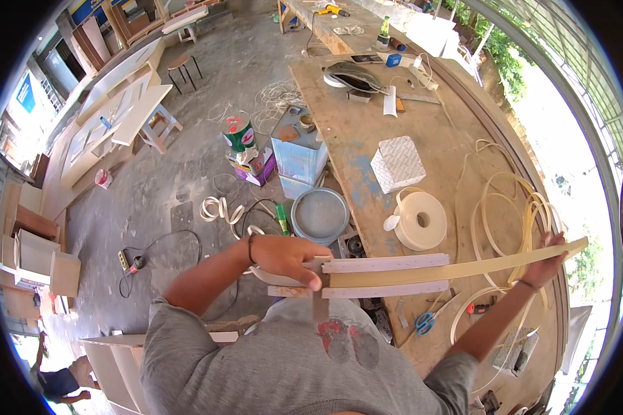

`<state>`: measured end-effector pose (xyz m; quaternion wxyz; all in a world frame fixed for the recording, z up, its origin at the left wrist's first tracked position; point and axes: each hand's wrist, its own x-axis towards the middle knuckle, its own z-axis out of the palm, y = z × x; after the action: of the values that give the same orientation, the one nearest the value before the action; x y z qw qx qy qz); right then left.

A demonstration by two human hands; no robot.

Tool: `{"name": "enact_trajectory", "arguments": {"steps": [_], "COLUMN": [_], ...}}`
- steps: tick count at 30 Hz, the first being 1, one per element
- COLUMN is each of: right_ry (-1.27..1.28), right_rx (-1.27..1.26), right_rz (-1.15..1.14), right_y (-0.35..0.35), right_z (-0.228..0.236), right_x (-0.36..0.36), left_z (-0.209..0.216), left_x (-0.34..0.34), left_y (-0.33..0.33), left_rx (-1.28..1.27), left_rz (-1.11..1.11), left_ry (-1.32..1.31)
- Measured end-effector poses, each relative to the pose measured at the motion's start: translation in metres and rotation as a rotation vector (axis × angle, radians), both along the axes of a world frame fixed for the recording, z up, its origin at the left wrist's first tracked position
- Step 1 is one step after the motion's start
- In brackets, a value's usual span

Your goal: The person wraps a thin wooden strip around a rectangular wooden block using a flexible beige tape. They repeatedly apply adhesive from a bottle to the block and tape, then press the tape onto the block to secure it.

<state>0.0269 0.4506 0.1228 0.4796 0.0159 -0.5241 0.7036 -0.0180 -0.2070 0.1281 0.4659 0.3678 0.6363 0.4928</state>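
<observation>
My left hand [284, 260] is closed at the left end of a wooden guide with two pale rails [394, 263]. Its thumb presses a flat grey bar [320, 306] that lies crosswise over the guide. Between the rails runs a long pale yellow edging strip [477, 269], which extends to the right over the workbench. Toward its far right end, my right hand [547, 261] grips the strip, fingers curled round it. A whitish length of strip [273, 277] curves out under my left wrist. The fingers of my left hand are partly hidden from above.
On the workbench [339, 117] are a white roll of edging [421, 220], a wrapped box [398, 164], loose strip coils [512, 207], blue-handled scissors [425, 323] and a black bag [353, 76]. A blue-grey basin [320, 216], paint can [238, 131] and cables lie left of it.
</observation>
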Motion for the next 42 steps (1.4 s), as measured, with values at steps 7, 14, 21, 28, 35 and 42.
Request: {"name": "enact_trajectory", "arguments": {"steps": [7,14,21,28,35,42], "right_ry": [-0.064,-0.104,0.035,-0.156,-0.466,-0.719], "right_rx": [-0.422,-0.426,-0.447,-0.339,-0.234,-0.297], "right_rz": [-0.033,0.741,0.790,0.611,0.464,0.213], "right_y": [-0.066,-0.244,-0.273,-0.265,-0.260,-0.206], "right_z": [0.054,-0.062,-0.057,-0.057,-0.044,-0.029], "right_x": [0.011,-0.007,-0.030,-0.018,0.000,-0.015], "left_z": [0.000,0.000,0.022,0.020,0.014,0.002], "left_x": [-0.008,-0.040,-0.041,-0.024,-0.022,-0.016], "left_y": [-0.006,0.063,0.083,0.076,0.079,0.093], "left_rx": [-0.030,-0.051,-0.219,-0.117,-0.224,-0.193], "left_rz": [-0.026,-0.013,0.058,0.130,0.097,0.009], "left_ry": [0.064,0.011,0.134,0.369,0.471,0.473]}}
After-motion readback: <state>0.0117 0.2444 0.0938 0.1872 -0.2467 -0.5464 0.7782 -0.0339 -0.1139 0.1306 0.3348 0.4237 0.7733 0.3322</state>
